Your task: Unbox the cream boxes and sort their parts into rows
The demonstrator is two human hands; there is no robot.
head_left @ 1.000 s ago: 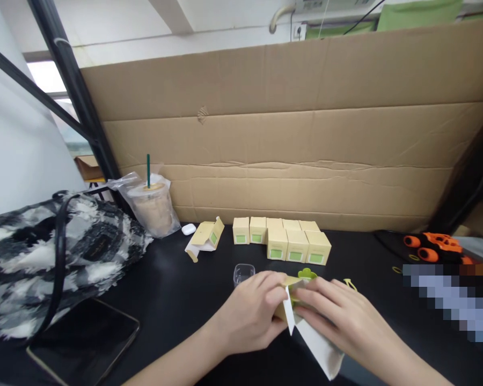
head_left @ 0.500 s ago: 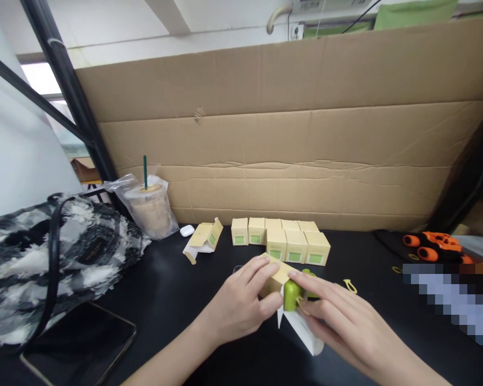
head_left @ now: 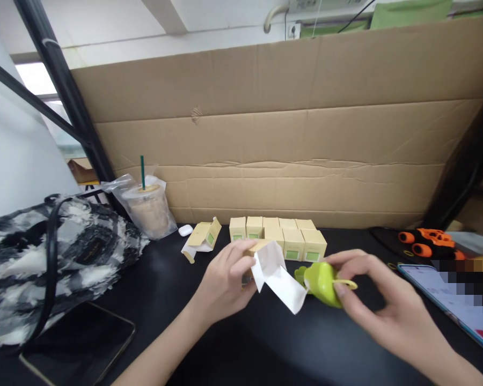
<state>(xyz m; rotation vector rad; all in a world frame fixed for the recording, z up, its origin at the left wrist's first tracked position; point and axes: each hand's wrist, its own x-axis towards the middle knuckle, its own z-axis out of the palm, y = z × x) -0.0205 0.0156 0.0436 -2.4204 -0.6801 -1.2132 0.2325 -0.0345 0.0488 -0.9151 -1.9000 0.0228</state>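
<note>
far left: black-and-white patterned bag (head_left: 44, 257) slumped on the black tabletop (head_left: 241, 343), dark tablet (head_left: 78, 346) lying flat in front of it. behind these: iced drink cup (head_left: 148, 209) with green straw, wrapped in clear plastic, and a white earbud case (head_left: 185, 230) just beside it. next along: opened tan carton (head_left: 203, 238) lying on its side. centre back: cluster of closed tan cartons with green labels (head_left: 284, 238), standing in two touching rows against the corrugated cardboard wall (head_left: 282, 134). centre front: left hand (head_left: 221, 281), fingers curled around a small tan box (head_left: 260, 251) with its white flaps (head_left: 277, 276) hanging open toward the right. right of centre: right hand (head_left: 380, 308), thumb and fingers pinching a lime-green plastic piece (head_left: 324, 281) with a yellow loop, held just clear of the flaps, above the tabletop. far right: smartphone (head_left: 446, 300), screen lit, flat on the tabletop; orange-and-black object (head_left: 426, 244) behind it, kind not discernible.
</note>
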